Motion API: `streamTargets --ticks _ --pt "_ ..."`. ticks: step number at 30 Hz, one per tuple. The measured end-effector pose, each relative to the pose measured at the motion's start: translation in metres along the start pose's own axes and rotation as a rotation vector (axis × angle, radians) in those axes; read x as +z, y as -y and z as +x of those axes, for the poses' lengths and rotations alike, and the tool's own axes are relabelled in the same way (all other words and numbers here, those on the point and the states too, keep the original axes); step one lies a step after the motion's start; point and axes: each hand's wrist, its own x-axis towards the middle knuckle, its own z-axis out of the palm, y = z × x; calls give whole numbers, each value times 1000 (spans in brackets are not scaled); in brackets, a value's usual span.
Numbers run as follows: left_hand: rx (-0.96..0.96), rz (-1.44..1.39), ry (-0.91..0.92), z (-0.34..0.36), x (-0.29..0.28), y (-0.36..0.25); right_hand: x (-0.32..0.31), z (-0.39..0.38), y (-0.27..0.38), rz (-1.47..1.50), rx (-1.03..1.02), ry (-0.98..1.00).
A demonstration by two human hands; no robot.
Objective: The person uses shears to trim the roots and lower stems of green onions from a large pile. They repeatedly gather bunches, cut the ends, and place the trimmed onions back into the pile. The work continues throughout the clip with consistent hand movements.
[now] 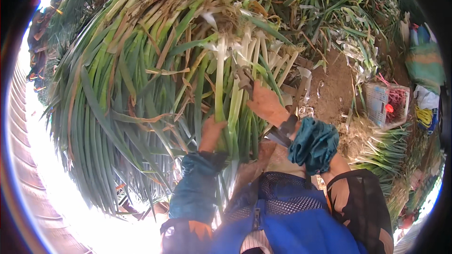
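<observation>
My left hand (212, 133) is closed round the green part of a long green onion (220, 80), whose white shank points away from me toward the roots. To its right, my right hand (268, 103) grips a small dull metal tool (244, 79) with a narrow front end, close to the white shanks; its exact kind is hard to make out. Several more green onions (287, 68) lie just beyond and right of that hand. A big heap of unpeeled green onions (103, 89) fills the left side, roots away from me and leaves hanging toward me.
Stripped leaves and peelings (339, 4) are piled at the far right. Brown soil (332, 82) shows beside my right arm. A clear plastic crate (376, 103) holds red ties (398, 99). Nearer on the right lie cleaned green onions (386, 153). A green sack (425, 63) is at the right edge.
</observation>
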Motion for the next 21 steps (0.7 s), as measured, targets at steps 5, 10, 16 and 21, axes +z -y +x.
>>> streamTargets --ticks 5,10,16,21 --pt "-34 -135 107 -19 1 -7 -18 -31 20 26 14 216" --pt "-58 -142 31 -39 5 -27 -10 18 9 19 1 53" --pt "-13 -35 42 -45 1 -41 -1 25 -16 14 27 197" --pt "77 168 -9 -54 7 -19 -39 17 20 73 100 -55"
